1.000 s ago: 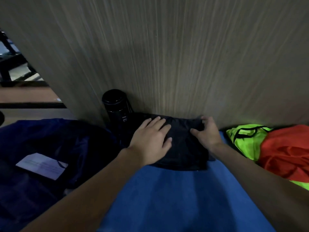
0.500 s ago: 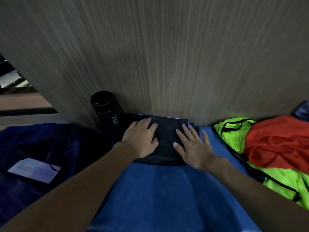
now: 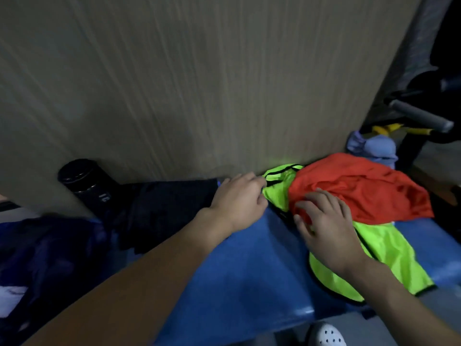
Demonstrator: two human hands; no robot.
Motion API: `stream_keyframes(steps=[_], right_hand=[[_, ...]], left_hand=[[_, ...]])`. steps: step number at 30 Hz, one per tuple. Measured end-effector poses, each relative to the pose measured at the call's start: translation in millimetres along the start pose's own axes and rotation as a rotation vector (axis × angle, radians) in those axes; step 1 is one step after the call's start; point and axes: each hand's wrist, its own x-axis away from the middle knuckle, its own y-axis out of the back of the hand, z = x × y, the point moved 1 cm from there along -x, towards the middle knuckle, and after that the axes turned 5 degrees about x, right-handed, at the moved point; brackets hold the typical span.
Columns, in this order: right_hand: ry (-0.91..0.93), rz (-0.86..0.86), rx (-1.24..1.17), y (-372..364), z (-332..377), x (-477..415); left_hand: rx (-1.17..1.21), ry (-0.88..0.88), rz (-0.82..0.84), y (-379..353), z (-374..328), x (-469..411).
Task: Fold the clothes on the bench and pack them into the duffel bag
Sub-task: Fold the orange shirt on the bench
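This looks like a gym: a blue padded bench [image 3: 249, 283] carries a neon sports vest [image 3: 389, 260], and an exercise machine handle [image 3: 419, 116] stands right of it.

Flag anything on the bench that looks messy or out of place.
The orange garment lies crumpled atop the neon green vest, both unfolded; the vest's corner reaches the front edge of the blue bench.

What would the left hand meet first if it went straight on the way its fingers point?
Likely the neon green vest, whose black-trimmed edge lies just ahead of the left hand; they may already touch.
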Motion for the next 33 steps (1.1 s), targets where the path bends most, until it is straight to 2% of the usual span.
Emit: stream_keyframes(steps=[5, 10, 13, 16, 18, 21, 26, 29, 33], right_hand=[[-0.141, 0.009, 0.063, 2.9, -46.5, 13.8], [-0.122, 0.005, 0.106, 5.1, -69.8, 18.3], [-0.132, -0.04, -0.055, 12.7, -76.5, 12.4], [-0.156, -0.192, -0.275, 24.2, -83.6, 8.7], [-0.173, -0.259, -0.398, 33.7, -86.1, 7.0], [-0.218, -0.317, -0.459, 60.2, -82.7, 2.2], [-0.189, -0.413, -0.592, 130.0, -61.2, -3.7], [-0.138, -0.458, -0.627, 167.1, -44.7, -1.9], [-0.076, -0.383, -0.647, 197.1, -18.1, 9.6]], left_hand=[[0.171, 0.051, 0.068, -28.8, -51.2, -27.0], [0.33, 0.192, 0.082, -57.8, -74.1, -49.5], [0.431, 0.245, -0.003, -67.0, -81.0, -55.5], [0.511, 0.229, -0.112, -66.7, -85.5, -55.2], [0.563, 0.183, -0.188, -56.2, -88.7, -52.1], [0.697, 0.121, -0.281, -23.7, -95.4, -45.4], [0.808, -0.024, -0.404, 41.4, -119.6, -20.3], [0.866, -0.046, -0.492, 73.8, -129.2, 1.9], [0.891, -0.025, -0.557, 110.1, -126.3, 39.1]])
